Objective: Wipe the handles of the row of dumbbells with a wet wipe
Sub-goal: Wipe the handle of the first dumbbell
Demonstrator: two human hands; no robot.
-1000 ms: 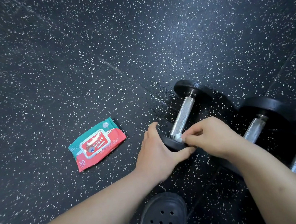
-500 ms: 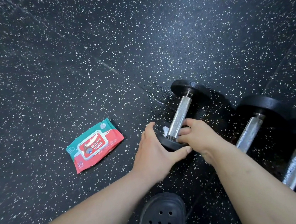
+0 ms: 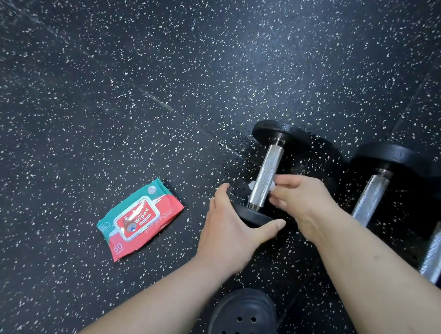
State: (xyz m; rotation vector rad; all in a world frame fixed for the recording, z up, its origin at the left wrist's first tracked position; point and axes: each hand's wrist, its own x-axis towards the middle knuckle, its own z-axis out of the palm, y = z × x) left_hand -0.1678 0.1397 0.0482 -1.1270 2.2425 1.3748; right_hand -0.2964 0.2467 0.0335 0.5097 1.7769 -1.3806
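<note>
Down on a gym floor (image 3: 77,105), the left hand (image 3: 228,228) clasps the nearest dumbbell (image 3: 270,131) by its near plate. The right hand (image 3: 303,201) pinches a soft, limp wipe (image 3: 252,184) round the knurled handle (image 3: 267,174), which looks heavy, rigid and unlikely to slip. A pack (image 3: 140,218) lies closed nearby, contents unseen.

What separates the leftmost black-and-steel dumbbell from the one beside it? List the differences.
The leftmost black-headed, steel-handled dumbbell is gripped by the left hand at its near head; the neighbouring dumbbell is untouched. The right hand holds a white wet wipe against the leftmost handle; the neighbour's is bare. Both lie on the speckled floor with knurled handles.
</note>
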